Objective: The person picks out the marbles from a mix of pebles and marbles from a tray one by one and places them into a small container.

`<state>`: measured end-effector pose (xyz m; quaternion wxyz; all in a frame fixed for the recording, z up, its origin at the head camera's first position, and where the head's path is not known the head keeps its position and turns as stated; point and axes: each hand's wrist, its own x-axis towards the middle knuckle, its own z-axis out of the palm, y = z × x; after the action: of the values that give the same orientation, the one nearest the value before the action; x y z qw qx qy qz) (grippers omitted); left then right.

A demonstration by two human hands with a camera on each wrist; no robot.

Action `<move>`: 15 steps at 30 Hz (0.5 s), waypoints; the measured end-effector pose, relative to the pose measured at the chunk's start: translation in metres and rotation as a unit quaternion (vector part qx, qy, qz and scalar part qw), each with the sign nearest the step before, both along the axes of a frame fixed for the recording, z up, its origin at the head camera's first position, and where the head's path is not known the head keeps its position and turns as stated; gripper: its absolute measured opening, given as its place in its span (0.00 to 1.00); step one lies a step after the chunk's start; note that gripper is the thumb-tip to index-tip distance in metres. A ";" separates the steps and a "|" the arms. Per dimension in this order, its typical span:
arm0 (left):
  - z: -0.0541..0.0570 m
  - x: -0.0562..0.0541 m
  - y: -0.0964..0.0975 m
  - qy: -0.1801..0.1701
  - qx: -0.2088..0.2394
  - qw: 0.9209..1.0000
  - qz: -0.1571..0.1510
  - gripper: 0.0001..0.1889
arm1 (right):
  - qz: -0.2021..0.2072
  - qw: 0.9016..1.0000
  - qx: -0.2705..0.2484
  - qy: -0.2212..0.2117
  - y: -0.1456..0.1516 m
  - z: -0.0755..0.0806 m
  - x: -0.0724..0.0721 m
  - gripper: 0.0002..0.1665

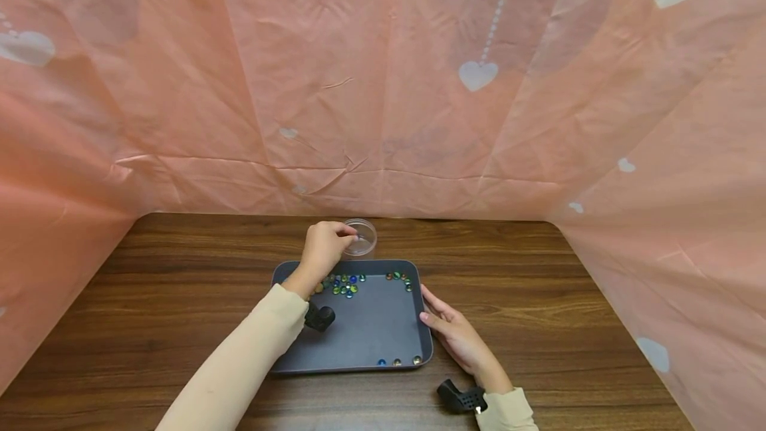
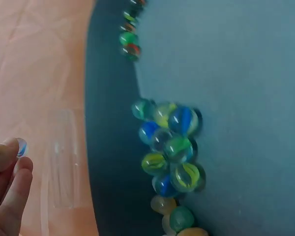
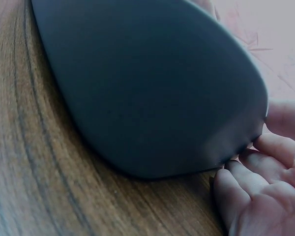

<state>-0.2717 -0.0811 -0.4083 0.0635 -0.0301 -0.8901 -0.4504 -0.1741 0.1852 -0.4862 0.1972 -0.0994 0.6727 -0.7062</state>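
Note:
My left hand (image 1: 326,245) reaches over the far side of a dark grey tray (image 1: 383,324). Between thumb and fingertips it pinches a clear glass marble (image 2: 22,147) with a blue streak, right at a round transparent dish (image 1: 375,238). In the tray, a cluster of glass marbles (image 2: 179,152) in blue, green and yellow gathers along the far wall, partly hidden by the left wrist in the head view. My right hand (image 1: 457,338) holds the tray's right side, thumb at the rim and fingers bent against the lower outer edge.
Several marbles (image 1: 397,276) lie in the tray's far right corner, and a few others (image 1: 397,362) along its near wall. The brown wooden table (image 1: 514,285) bears the tray and dish. Pink cloth (image 1: 383,85) with white hearts hangs behind and at both sides.

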 end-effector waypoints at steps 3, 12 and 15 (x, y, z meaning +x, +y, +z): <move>0.000 0.000 0.004 0.011 -0.035 0.999 -0.004 0.06 | 0.001 1.000 -0.001 0.000 -0.001 0.000 0.000 0.40; 0.000 -0.001 0.009 0.006 -0.080 0.997 -0.003 0.04 | -0.001 1.000 -0.004 0.000 -0.002 -0.001 0.000 0.39; 0.001 -0.002 0.008 -0.004 -0.083 0.996 -0.011 0.05 | -0.005 1.000 -0.003 -0.003 -0.001 0.000 0.000 0.39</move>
<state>-0.2738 -0.0728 -0.4076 0.0526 -0.0431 -0.9244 -0.3753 -0.1743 0.1840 -0.4865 0.1952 -0.0946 0.6707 -0.7093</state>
